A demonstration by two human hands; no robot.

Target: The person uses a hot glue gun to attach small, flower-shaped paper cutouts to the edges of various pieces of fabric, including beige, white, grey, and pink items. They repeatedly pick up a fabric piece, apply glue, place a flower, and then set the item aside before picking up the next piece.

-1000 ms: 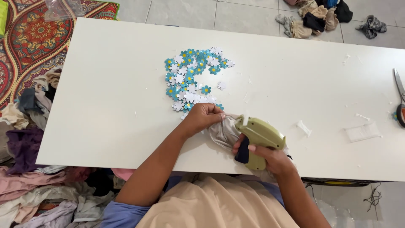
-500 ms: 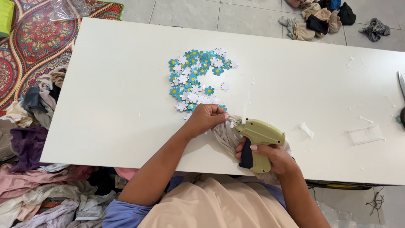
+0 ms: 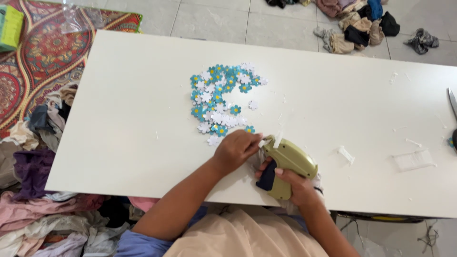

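In the head view, the right hand [image 3: 297, 185] grips the green tagging gun [image 3: 285, 164] at the near table [image 3: 124, 119] edge. The left hand [image 3: 235, 150] pinches a small white piece at its tip, just below the pile of paper flowers [image 3: 220, 97].

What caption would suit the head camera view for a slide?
Right hand grips an olive tagging gun while left hand pinches at its tip, beside flower-shaped tags on a white table.
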